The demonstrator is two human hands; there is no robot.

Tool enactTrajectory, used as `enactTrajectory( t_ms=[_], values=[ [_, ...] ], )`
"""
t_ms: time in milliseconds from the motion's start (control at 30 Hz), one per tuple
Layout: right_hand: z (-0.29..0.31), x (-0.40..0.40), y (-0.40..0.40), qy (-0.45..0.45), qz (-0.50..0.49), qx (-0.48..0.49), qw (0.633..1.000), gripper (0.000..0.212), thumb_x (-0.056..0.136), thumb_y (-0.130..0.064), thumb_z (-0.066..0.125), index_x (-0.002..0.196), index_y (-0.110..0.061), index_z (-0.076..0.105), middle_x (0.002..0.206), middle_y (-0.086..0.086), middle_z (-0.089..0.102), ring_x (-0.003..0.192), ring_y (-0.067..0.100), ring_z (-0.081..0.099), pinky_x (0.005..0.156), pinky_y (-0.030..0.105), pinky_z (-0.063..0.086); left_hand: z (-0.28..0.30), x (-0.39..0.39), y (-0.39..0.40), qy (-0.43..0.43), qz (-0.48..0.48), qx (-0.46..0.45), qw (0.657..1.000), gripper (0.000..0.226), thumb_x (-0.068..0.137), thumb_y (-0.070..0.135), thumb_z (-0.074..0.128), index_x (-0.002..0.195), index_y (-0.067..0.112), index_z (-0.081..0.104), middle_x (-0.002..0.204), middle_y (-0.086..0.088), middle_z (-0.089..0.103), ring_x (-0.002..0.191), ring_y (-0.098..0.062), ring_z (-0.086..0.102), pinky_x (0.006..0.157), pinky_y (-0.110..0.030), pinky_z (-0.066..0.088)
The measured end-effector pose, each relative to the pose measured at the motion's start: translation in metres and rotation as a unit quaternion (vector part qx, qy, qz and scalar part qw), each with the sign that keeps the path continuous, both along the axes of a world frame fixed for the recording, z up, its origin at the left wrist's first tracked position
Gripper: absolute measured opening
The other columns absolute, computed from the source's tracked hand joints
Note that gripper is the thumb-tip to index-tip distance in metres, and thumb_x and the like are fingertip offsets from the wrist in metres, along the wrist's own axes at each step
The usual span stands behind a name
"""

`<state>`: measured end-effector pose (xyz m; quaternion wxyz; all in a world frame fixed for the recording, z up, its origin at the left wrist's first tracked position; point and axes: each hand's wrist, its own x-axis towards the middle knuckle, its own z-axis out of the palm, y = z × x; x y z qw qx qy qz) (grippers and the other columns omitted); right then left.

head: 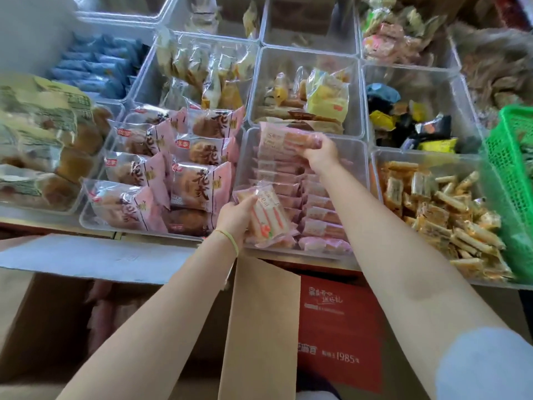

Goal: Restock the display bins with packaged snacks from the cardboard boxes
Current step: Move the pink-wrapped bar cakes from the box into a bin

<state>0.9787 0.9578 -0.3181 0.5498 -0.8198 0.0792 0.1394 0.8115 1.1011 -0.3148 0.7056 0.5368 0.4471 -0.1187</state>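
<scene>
Worktop (95, 232) edge shows as a thin wooden strip below the bins. Clear plastic bins sit directly on it in touching rows: near-row pink-pack bin (360, 180), pastry bin (86, 220) to its left, wafer-stick bin (375, 168) to its right. A green mesh basket (507, 174) stands at the far right edge.

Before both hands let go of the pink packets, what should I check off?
1. Left hand grips a pink sandwich-cake packet: ok.
2. Right hand holds a pink packet stack over the clear bin: ok.
3. Bin already holds matching pink packets in rows: ok.
4. Room left at the bin's far end: cannot tell.
5. Open cardboard box below for more stock: ok.
6. Packets left in the box: cannot tell.
</scene>
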Motion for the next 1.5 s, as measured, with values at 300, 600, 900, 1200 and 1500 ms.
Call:
enactTrajectory(
  t_ms=[300, 600, 900, 1200, 1500],
  values=[
    [-0.008, 0.018, 0.023, 0.044, -0.013, -0.101, 0.994, 0.046, 0.091, -0.029, 0.070, 0.125, -0.014, 0.043, 0.122, 0.003, 0.052, 0.112, 0.021, 0.054, 0.092, 0.035, 0.045, -0.006, 0.001, 0.008, -0.029, -0.015, -0.029, 0.999, 0.026, 0.094, 0.029, 0.063, 0.112, 0.010, 0.063, 0.106, -0.013, 0.072, 0.092, -0.027, 0.071, 0.081, -0.047, 0.059],
    [0.002, -0.097, -0.027, 0.119, -0.068, 0.072, 0.988, 0.047, 0.087, -0.063, 0.056, 0.106, -0.021, 0.066, 0.107, 0.004, 0.073, 0.092, 0.020, 0.069, 0.079, 0.034, 0.053, 0.008, 0.009, -0.002, -0.078, 0.107, -0.249, 0.959, 0.031, 0.098, 0.028, 0.058, 0.120, 0.005, 0.063, 0.120, -0.019, 0.067, 0.114, -0.031, 0.064, 0.086, -0.046, 0.058],
    [0.018, -0.110, -0.046, 0.111, -0.043, 0.127, 0.985, 0.015, 0.090, -0.023, 0.073, 0.104, -0.018, 0.069, 0.096, 0.005, 0.074, 0.045, -0.003, 0.056, 0.039, 0.012, 0.037, 0.003, 0.010, -0.009, -0.062, -0.229, 0.084, 0.968, 0.038, 0.096, 0.041, 0.055, 0.118, 0.013, 0.066, 0.111, -0.005, 0.072, 0.100, -0.021, 0.068, 0.089, -0.043, 0.056],
    [0.005, -0.028, 0.009, 0.032, 0.034, 0.012, 0.999, 0.024, 0.091, -0.021, 0.073, 0.103, -0.010, 0.055, 0.102, 0.006, 0.064, 0.092, 0.013, 0.057, 0.076, 0.018, 0.053, -0.030, -0.009, 0.000, -0.091, -0.561, 0.441, 0.695, 0.041, 0.097, 0.040, 0.049, 0.127, 0.016, 0.062, 0.124, -0.007, 0.062, 0.114, -0.025, 0.054, 0.099, -0.035, 0.046],
    [-0.005, -0.020, 0.021, 0.056, -0.036, -0.130, 0.989, 0.045, 0.092, -0.033, 0.067, 0.121, -0.013, 0.039, 0.127, 0.007, 0.046, 0.117, 0.025, 0.051, 0.100, 0.044, 0.044, -0.031, -0.010, 0.001, -0.097, -0.568, 0.444, 0.686, 0.038, 0.097, 0.039, 0.046, 0.124, 0.018, 0.065, 0.124, -0.006, 0.062, 0.113, -0.024, 0.054, 0.097, -0.035, 0.047]
  ],
)
